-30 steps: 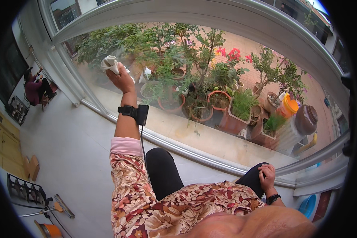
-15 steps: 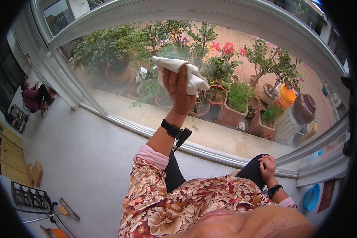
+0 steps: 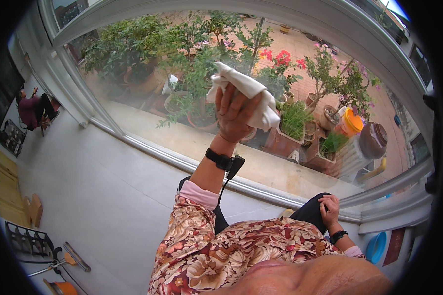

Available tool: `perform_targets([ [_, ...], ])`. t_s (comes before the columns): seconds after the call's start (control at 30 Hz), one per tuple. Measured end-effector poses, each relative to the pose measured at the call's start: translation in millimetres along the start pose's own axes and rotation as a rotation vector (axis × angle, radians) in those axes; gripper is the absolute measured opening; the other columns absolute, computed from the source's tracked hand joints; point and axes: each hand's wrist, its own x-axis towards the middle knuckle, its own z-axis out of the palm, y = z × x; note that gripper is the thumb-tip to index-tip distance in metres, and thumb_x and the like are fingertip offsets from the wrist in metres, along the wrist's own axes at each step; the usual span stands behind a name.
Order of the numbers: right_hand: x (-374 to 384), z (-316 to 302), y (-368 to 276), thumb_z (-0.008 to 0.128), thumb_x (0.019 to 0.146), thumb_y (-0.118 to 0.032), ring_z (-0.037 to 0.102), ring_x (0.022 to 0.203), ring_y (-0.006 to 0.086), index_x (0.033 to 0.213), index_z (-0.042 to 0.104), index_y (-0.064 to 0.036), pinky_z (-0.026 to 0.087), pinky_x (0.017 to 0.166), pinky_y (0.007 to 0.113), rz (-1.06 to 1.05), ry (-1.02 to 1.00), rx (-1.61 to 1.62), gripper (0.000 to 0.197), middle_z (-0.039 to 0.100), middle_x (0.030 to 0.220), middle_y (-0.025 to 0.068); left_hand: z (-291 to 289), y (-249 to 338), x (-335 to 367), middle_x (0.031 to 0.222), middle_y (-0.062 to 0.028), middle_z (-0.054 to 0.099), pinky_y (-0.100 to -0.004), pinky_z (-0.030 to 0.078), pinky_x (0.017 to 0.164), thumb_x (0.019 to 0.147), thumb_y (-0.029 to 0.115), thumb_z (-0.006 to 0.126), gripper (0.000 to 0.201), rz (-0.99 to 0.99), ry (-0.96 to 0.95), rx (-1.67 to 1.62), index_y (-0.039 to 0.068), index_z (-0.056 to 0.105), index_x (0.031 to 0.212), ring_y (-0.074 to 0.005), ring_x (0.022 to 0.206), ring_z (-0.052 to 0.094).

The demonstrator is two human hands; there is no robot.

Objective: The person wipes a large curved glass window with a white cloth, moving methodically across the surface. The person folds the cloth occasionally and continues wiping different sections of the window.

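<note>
My left hand (image 3: 236,110) is closed on a folded white cloth (image 3: 248,86), which it holds up against the large window pane (image 3: 182,142). Part of the cloth sticks out past the fingers on both sides. A black band with a small box and a cable (image 3: 225,161) is strapped round that wrist. My right hand (image 3: 330,209) rests on my dark-trousered knee (image 3: 307,216), fingers loosely bent and holding nothing. Hazy patches show on the glass around the cloth.
Outside the glass stand potted plants (image 3: 290,123), an orange bucket (image 3: 352,122) and a brown jar (image 3: 373,140). A seated person (image 3: 34,105) is at the far left. A squeegee (image 3: 76,258) lies on the floor at lower left; a blue basin (image 3: 376,247) is at lower right.
My left hand has moved to the right across the pane with the white cloth, and the cloth now slants down to the right. The right hand stays on the knee.
</note>
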Motion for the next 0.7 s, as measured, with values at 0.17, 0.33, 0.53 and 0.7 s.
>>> perform_targets([
  [0.17,0,-5,4,0.067,0.082,-0.006,0.068,0.102,0.0282,0.081,0.067,-0.0071,0.045,0.103,0.048,-0.008,-0.022,-0.015,0.002,0.075,0.094,0.0046,-24,-46,-14,0.144,-0.0166,0.052,-0.0623,0.034,0.117,0.095,0.040,0.070,0.057,-0.235,0.126,0.143,0.007,0.060,0.141,-0.0467,0.139,0.045],
  [0.33,1,-10,6,0.067,0.082,-0.006,0.068,0.103,0.0283,0.081,0.066,-0.0071,0.045,0.102,0.047,-0.023,-0.032,-0.019,0.002,0.075,0.095,0.0044,-45,-92,-46,0.147,-0.0190,0.052,-0.0590,0.031,0.120,0.093,0.023,0.067,0.057,-0.418,0.227,0.161,0.004,0.054,0.144,-0.0451,0.139,0.045],
  [0.53,0,-9,5,0.067,0.082,-0.005,0.067,0.104,0.0283,0.081,0.066,-0.0072,0.045,0.102,0.047,-0.026,-0.020,-0.018,0.003,0.075,0.095,0.0044,-64,-129,-78,0.152,-0.0256,0.046,-0.0521,0.034,0.116,0.103,0.034,0.055,0.060,-0.954,0.395,0.197,-0.003,0.046,0.149,-0.0441,0.136,0.046],
  [0.7,1,-8,0,0.067,0.083,-0.006,0.067,0.104,0.0286,0.079,0.064,-0.0077,0.045,0.102,0.047,-0.019,-0.006,-0.015,0.005,0.075,0.096,0.0045,-58,-118,-75,0.151,-0.0238,0.046,-0.0494,0.032,0.117,0.102,0.036,0.056,0.064,-1.046,0.461,0.039,-0.002,0.043,0.152,-0.0426,0.138,0.045],
])
